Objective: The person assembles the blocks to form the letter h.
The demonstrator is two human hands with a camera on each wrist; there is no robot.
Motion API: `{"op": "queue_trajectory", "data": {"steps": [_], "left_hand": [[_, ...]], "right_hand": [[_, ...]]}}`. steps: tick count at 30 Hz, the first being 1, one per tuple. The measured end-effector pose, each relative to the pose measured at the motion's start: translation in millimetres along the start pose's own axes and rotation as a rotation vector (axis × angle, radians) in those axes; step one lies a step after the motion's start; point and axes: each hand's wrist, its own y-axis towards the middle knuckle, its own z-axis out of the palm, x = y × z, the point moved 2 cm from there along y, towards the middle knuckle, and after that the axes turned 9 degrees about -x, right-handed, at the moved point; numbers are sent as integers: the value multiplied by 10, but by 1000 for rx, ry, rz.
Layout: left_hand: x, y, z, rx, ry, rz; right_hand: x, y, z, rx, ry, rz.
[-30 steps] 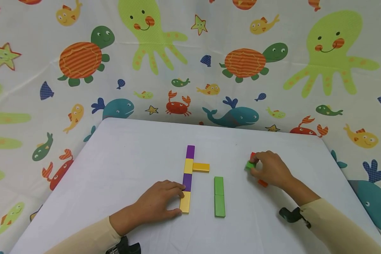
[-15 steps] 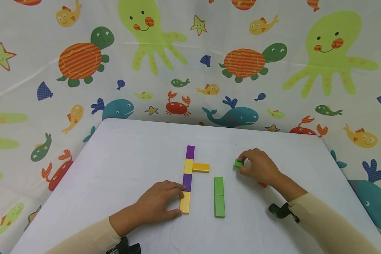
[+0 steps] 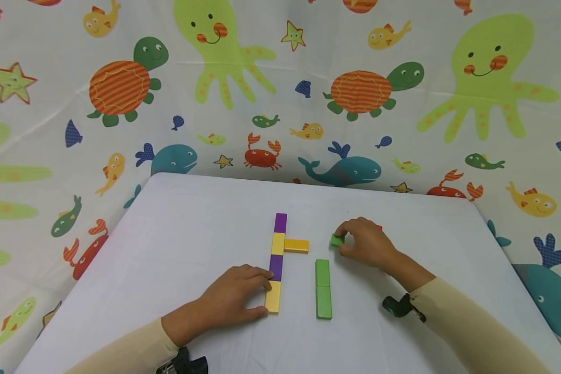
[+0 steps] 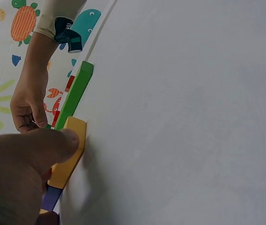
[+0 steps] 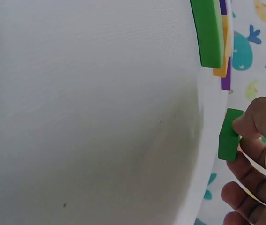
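My left hand (image 3: 231, 296) rests against the left side of a row of alternating purple and yellow blocks. Its thumb touches the nearest yellow block (image 3: 272, 300), and a fingertip reaches the purple block (image 3: 276, 267) beyond it. In the left wrist view the thumb lies on that yellow block (image 4: 70, 157). At the row's far end is another purple block (image 3: 280, 223), followed by a yellow block (image 3: 278, 243). My right hand (image 3: 366, 243) pinches a small green block (image 5: 229, 136) between thumb and fingers, right of the row.
An orange-yellow block (image 3: 296, 246) juts rightward from the row. Two green blocks (image 3: 323, 288) lie end to end in a parallel line. A red block (image 3: 380, 227) peeks out behind the right hand. The white table (image 3: 205, 208) ends before a printed sea-animal curtain (image 3: 262, 67).
My right hand has drawn the green block leftward, away from the red blocks and toward the row. The left hand and the row stay where they were.
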Motion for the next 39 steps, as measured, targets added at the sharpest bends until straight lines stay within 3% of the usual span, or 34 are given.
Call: {"op": "queue_trajectory", "data": {"steps": [24,39], "left_hand": [[-15,-12,2,-18,-1,4],[-6,-1,4,-15,-3,7]], "right_hand": [[254,154,201,73,-29,-16],[302,237,313,130,-47,-23]]}}
